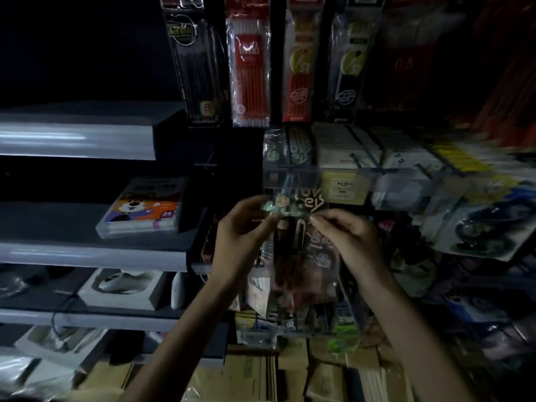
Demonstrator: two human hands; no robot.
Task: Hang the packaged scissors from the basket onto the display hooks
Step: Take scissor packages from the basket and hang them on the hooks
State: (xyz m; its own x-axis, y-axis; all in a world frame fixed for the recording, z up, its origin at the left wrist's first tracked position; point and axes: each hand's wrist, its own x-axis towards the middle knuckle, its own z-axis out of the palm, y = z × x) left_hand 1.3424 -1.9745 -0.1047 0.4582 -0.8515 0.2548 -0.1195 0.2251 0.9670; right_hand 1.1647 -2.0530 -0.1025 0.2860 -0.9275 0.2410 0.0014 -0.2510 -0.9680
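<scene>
Both forearms come in from 6 o'clock and converge at frame centre.

- left hand (240, 230): raised, wrist roughly straight, fingers curled. Thumb and fingertips pinch the upper-left corner of the packaged scissors (307, 248).
- right hand (351, 242): back of hand to the camera, fingers bent in toward 9 o'clock. It pinches the pack's upper-right edge.
- The pack hangs upright between the two hands, dead centre. Its top sits just below a clear plastic rail (293, 177) at 12 o'clock from the hands.
- A second pack with the same print (290, 146) sits behind and above the rail.

Hard to read:
- Very dark, and the right third is motion-smeared.
- Can't tell whether the pack's top is on a hook, or touching one. No hook tip resolves there.
- Glare and wrinkled film hide the pack contents. Only a dark elongated shape and printed lettering show.
- The right fingertips blur into the pack edge, so the exact contact point is unclear.
- The lower part of the pack merges with clutter at 6 o'clock.

Around:
- pen packs (249, 68) hang at 12 o'clock, tops cut off by the frame.
- marker box (145, 207) on a grey shelf (87, 250) at 9 o'clock.
- blister packs (487, 227) at 3 o'clock, blurred.
- cardboard boxes (249, 369) at 6 o'clock, partly behind the forearms.
</scene>
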